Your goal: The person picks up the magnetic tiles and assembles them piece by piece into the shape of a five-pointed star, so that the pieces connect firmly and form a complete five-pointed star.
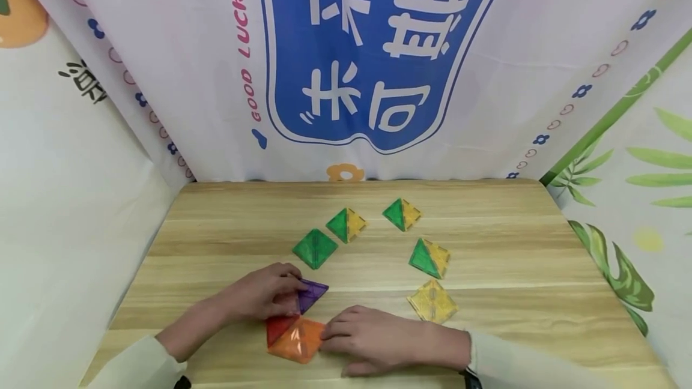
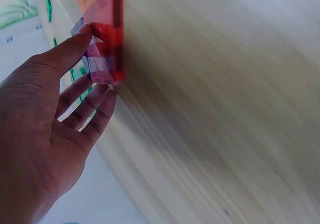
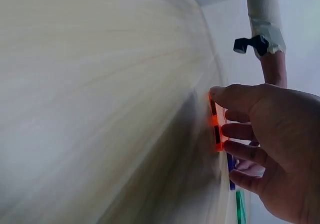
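Pinching at the red tile and purple tile: left hand. Right hand relaxed, fingertips touching the facing edge of the orange tiles; opposed contact probably steadies the cluster between them. Beyond left hand, green pair; beyond right, yellow pair. Farther out, three green-and-yellow pairs, spaced apart, perhaps for keeping each distinct.

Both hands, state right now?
Left hand: closed, pinching the red tile.
Right hand: open, touching the orange tile.
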`<action>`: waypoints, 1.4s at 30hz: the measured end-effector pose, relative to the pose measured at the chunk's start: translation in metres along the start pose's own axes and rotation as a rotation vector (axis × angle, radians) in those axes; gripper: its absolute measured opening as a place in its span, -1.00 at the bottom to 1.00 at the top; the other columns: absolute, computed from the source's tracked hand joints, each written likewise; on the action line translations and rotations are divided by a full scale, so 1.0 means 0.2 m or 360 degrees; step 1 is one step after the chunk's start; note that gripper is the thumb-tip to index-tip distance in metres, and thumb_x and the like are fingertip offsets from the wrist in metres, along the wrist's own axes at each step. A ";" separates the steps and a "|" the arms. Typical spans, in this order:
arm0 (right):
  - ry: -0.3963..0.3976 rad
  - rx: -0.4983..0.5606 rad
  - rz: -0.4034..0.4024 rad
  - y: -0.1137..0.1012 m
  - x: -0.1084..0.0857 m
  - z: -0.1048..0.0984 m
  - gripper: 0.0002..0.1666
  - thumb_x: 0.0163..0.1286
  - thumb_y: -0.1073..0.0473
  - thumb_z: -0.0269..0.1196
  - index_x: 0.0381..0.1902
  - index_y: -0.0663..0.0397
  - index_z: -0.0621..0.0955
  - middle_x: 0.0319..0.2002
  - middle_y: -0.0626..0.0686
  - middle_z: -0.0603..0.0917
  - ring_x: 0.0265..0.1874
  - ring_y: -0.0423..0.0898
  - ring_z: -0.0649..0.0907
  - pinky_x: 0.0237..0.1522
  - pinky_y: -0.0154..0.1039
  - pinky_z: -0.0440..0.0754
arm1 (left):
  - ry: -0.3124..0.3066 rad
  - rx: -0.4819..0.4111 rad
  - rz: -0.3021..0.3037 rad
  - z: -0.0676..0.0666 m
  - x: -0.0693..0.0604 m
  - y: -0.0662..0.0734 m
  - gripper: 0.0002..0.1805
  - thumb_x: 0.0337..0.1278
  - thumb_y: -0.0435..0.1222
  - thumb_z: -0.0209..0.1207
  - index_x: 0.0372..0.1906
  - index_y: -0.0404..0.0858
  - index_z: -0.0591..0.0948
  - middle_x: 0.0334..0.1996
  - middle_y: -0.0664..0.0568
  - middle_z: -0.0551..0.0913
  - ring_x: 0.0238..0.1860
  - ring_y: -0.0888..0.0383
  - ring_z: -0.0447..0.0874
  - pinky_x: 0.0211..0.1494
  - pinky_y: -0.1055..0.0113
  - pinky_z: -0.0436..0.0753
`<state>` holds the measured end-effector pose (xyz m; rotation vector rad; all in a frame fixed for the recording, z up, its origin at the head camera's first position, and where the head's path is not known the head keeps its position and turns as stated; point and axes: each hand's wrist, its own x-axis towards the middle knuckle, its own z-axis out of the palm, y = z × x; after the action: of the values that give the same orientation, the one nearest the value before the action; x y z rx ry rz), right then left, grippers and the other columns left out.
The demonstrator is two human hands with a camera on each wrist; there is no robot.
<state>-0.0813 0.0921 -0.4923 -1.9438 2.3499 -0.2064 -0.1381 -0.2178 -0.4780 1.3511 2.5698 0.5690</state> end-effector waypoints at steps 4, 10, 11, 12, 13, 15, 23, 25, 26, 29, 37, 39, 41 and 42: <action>0.0030 0.0030 0.0033 0.03 -0.10 -0.02 -0.47 0.64 -0.20 0.17 0.41 -0.16 0.61 0.36 -0.13 0.60 0.38 -0.23 0.53 0.45 -0.21 0.46 | 0.0029 0.0013 0.0025 0.03 0.05 0.04 -0.60 0.36 -0.14 0.41 0.20 -0.17 0.75 0.07 0.03 0.64 0.04 0.14 0.60 0.05 0.21 0.69; 0.0109 0.0058 0.0141 0.09 -0.22 -0.04 -0.52 0.60 -0.16 0.25 0.35 -0.15 0.66 0.32 -0.11 0.63 0.33 -0.22 0.57 0.38 -0.13 0.54 | 0.0115 0.0009 0.0051 0.09 0.11 0.07 -0.56 0.30 -0.13 0.45 0.22 -0.17 0.75 -0.02 0.05 0.60 -0.11 0.27 0.45 -0.13 0.41 0.54; 0.0116 0.0059 0.0166 0.10 -0.24 -0.04 -0.52 0.59 -0.15 0.26 0.34 -0.15 0.67 0.32 -0.11 0.63 0.33 -0.21 0.58 0.38 -0.12 0.54 | 0.0124 0.0010 0.0047 0.10 0.12 0.07 -0.55 0.30 -0.14 0.46 0.22 -0.18 0.74 -0.02 0.04 0.60 -0.11 0.27 0.44 -0.13 0.42 0.53; 0.0122 0.0055 0.0191 0.11 -0.26 -0.04 -0.52 0.59 -0.15 0.27 0.33 -0.15 0.67 0.32 -0.10 0.63 0.33 -0.20 0.58 0.37 -0.10 0.55 | 0.0130 0.0005 0.0044 0.11 0.13 0.07 -0.55 0.30 -0.15 0.45 0.22 -0.20 0.74 -0.01 0.03 0.60 -0.11 0.26 0.44 -0.13 0.41 0.53; 0.0127 0.0051 0.0220 0.12 -0.28 -0.04 -0.52 0.58 -0.16 0.28 0.32 -0.15 0.68 0.32 -0.09 0.63 0.33 -0.19 0.58 0.37 -0.09 0.56 | 0.0143 0.0004 0.0042 0.12 0.14 0.07 -0.55 0.30 -0.16 0.46 0.22 -0.22 0.74 0.00 0.00 0.61 -0.10 0.25 0.46 -0.12 0.40 0.54; 0.0138 0.0036 0.0277 0.14 -0.31 -0.04 -0.53 0.57 -0.16 0.29 0.30 -0.15 0.70 0.33 -0.08 0.63 0.33 -0.17 0.59 0.36 -0.07 0.57 | 0.0154 0.0007 0.0030 0.13 0.16 0.08 -0.55 0.29 -0.16 0.46 0.21 -0.25 0.73 0.03 -0.04 0.61 -0.06 0.20 0.50 -0.07 0.36 0.59; 0.0193 0.0035 0.0504 0.24 -0.37 -0.04 -0.52 0.54 -0.16 0.32 0.25 -0.05 0.72 0.33 -0.01 0.64 0.35 -0.08 0.60 0.34 0.00 0.59 | 0.0179 -0.0018 -0.0054 0.17 0.22 0.12 -0.47 0.27 -0.13 0.48 0.24 -0.33 0.70 0.11 -0.12 0.63 0.08 0.04 0.64 0.15 0.12 0.72; 0.0211 0.0051 0.0557 0.26 -0.38 -0.04 -0.49 0.53 -0.16 0.33 0.26 0.00 0.72 0.34 0.02 0.64 0.34 -0.04 0.61 0.34 0.01 0.59 | 0.0177 -0.0031 -0.0078 0.17 0.23 0.13 -0.47 0.28 -0.13 0.47 0.24 -0.33 0.70 0.09 -0.10 0.64 0.05 0.07 0.65 0.13 0.15 0.72; 0.0224 0.0055 0.0576 0.27 -0.38 -0.04 -0.48 0.53 -0.15 0.34 0.27 0.03 0.71 0.34 0.04 0.64 0.33 -0.02 0.61 0.34 0.01 0.60 | 0.0176 -0.0037 -0.0090 0.17 0.24 0.13 -0.47 0.27 -0.13 0.48 0.23 -0.32 0.70 0.09 -0.09 0.64 0.04 0.09 0.65 0.11 0.17 0.72; 0.0259 0.0069 0.0615 0.30 -0.38 -0.03 -0.46 0.52 -0.11 0.36 0.27 0.10 0.70 0.32 0.07 0.64 0.30 0.01 0.63 0.33 0.01 0.62 | 0.0175 -0.0054 -0.0121 0.17 0.26 0.14 -0.48 0.26 -0.14 0.49 0.22 -0.33 0.71 0.05 -0.06 0.65 -0.01 0.14 0.65 0.04 0.24 0.72; 0.0417 0.0232 0.0850 0.30 -0.37 -0.01 -0.58 0.48 -0.03 0.41 0.14 0.10 0.76 0.25 0.14 0.68 0.22 0.04 0.68 0.24 0.00 0.68 | 0.0167 -0.0104 -0.0235 0.17 0.31 0.16 -0.44 0.21 -0.14 0.52 0.25 -0.30 0.70 0.10 -0.08 0.65 0.06 0.08 0.67 0.12 0.17 0.73; 0.0500 0.0288 0.0978 0.29 -0.36 0.00 -0.57 0.44 -0.02 0.45 0.11 0.12 0.76 0.21 0.16 0.70 0.19 0.07 0.69 0.23 0.01 0.69 | 0.0150 -0.0133 -0.0267 0.17 0.32 0.15 -0.40 0.20 -0.12 0.52 0.29 -0.27 0.68 0.20 -0.15 0.63 0.18 -0.03 0.66 0.24 0.06 0.70; 0.0580 0.0324 0.1097 0.27 -0.34 0.02 -0.52 0.37 -0.02 0.50 0.11 0.16 0.75 0.16 0.16 0.73 0.17 0.09 0.70 0.23 0.03 0.69 | 0.0136 -0.0155 -0.0291 0.17 0.33 0.14 -0.35 0.20 -0.11 0.53 0.34 -0.25 0.65 0.29 -0.21 0.59 0.30 -0.14 0.60 0.34 -0.05 0.63; 0.0608 0.0325 0.1145 0.26 -0.33 0.03 -0.48 0.34 -0.04 0.53 0.12 0.18 0.75 0.14 0.16 0.74 0.16 0.10 0.70 0.23 0.05 0.69 | 0.0131 -0.0166 -0.0293 0.17 0.33 0.14 -0.34 0.20 -0.11 0.53 0.36 -0.25 0.64 0.33 -0.24 0.57 0.35 -0.19 0.56 0.38 -0.10 0.60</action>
<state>-0.1194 0.1663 -0.5070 -0.9375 2.9362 -0.7648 -0.1432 -0.1404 -0.4967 1.0661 2.6509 0.7273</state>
